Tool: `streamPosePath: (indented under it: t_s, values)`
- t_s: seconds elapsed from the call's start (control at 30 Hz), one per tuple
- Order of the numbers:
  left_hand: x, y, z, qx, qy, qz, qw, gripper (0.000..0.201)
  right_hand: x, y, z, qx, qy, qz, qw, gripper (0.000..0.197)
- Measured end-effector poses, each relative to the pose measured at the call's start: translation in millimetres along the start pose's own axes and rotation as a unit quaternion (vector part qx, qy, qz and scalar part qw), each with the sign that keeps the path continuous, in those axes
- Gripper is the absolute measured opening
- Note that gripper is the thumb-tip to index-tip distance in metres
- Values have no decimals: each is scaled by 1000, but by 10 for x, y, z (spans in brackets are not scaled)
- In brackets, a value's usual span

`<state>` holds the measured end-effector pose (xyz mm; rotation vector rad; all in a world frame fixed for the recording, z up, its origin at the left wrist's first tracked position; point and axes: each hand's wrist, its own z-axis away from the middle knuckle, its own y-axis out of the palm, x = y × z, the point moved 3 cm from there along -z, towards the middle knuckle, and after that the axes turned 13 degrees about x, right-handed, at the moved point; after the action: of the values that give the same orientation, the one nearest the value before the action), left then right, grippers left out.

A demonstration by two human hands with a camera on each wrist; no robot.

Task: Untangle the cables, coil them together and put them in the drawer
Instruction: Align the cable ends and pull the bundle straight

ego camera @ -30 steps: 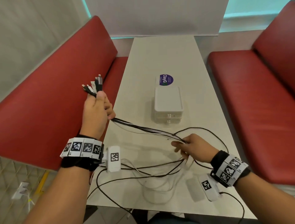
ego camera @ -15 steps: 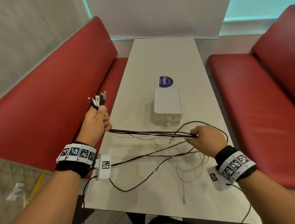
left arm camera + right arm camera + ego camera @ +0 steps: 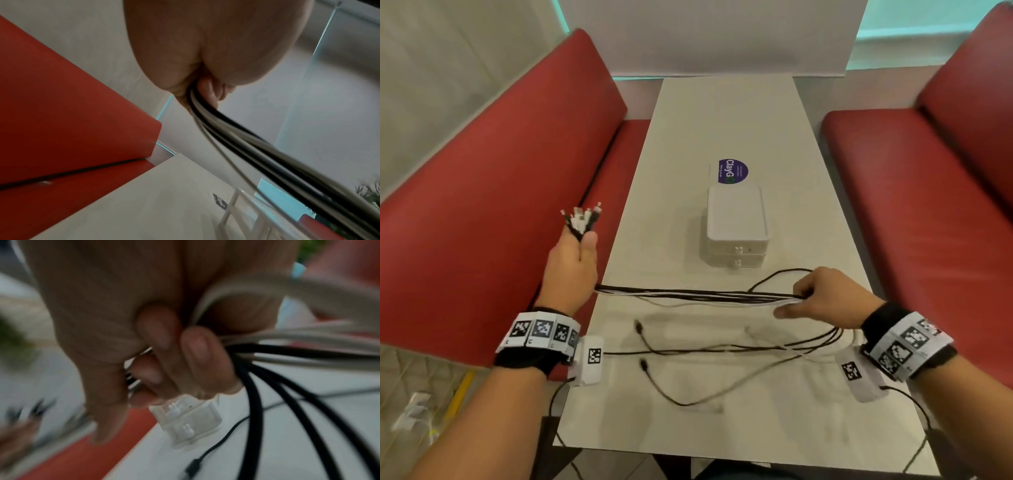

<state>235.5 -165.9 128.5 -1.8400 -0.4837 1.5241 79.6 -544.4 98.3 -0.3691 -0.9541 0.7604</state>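
Several black and white cables (image 3: 698, 294) run taut as one bundle between my two hands above the white table (image 3: 722, 113). My left hand (image 3: 575, 260), out past the table's left edge, grips one end, and the plugs (image 3: 582, 219) stick up from the fist. My right hand (image 3: 822, 298) grips the bundle (image 3: 298, 344) further along; loose tails (image 3: 688, 353) hang from it and trail over the table toward me. The cables (image 3: 236, 129) leave my left fist in the left wrist view. The small white drawer box (image 3: 736, 229) stands mid-table, both drawers closed.
Red bench seats (image 3: 482, 192) flank the table on the left, with another red bench (image 3: 928, 192) on the right. A purple round sticker (image 3: 732, 171) lies behind the drawer box. A white wall panel (image 3: 705, 37) closes the far end.
My right hand has slid right along the bundle, pulling it straight and taut. The loose loops on the table have drawn out into tails. My left hand has dropped lower.
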Motion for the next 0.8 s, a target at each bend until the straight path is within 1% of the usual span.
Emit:
streamPosePath:
  t_s: [0.03,0.07,0.1,0.13,0.2,0.23,0.27,0.33,0.37,0.43,0.47,0.5,0.53,0.57,0.6,0.67,0.73,0.8]
  values:
    - [-12,-64,-11,-15,2,-4,1000,27,38,-1,9,-6,14,78,997,69]
    - [-27,-124,-21,-27,1,-17,999,27,66,-4,19,-16,23,127,991,75]
    - [-13,-180,-35,-40,-4,-27,999,27,63,-11,20,-16,34,149,988,78]
    - [-3,-242,-45,-55,-9,-28,998,26,35,-16,15,-6,36,134,990,77]
    - [6,-336,-39,-61,-16,-29,998,25,-25,-32,18,28,15,51,998,76]
    - [7,-362,-27,-55,-17,-40,998,26,-55,-52,15,30,1,35,999,79]
    - [-2,-379,-4,-48,-17,-54,997,26,-70,-75,16,24,-7,41,999,82]
    - [-15,-403,47,-43,-21,-75,996,27,-93,-103,12,4,-31,42,999,81]
    - [-17,-415,66,-40,-20,-92,995,28,-112,-101,2,-2,-52,17,999,77]
    - [2,-406,87,-22,-22,-150,988,28,-131,-64,-1,5,-107,-96,990,67]
    - [12,-375,83,2,-29,-194,981,28,-123,-27,-5,11,-128,-151,980,60]
    - [-8,-320,80,32,-38,-234,971,29,-97,13,-15,13,-142,-173,975,50]
    - [-53,-238,83,59,-45,-255,964,32,-58,49,-23,7,-145,-146,979,40]
    - [-130,-137,95,85,-41,-255,962,35,-12,83,-41,-1,-135,-83,987,35]
    - [-230,-26,123,107,-21,-239,965,41,39,127,-73,1,-124,-13,992,33]
    - [-476,253,211,154,53,-185,969,50,201,220,-97,20,-114,83,990,32]
    - [-759,581,336,233,120,-127,957,52,394,324,-120,39,-137,109,984,30]
    - [-966,906,450,328,142,-81,930,58,591,409,-126,41,-179,96,978,27]
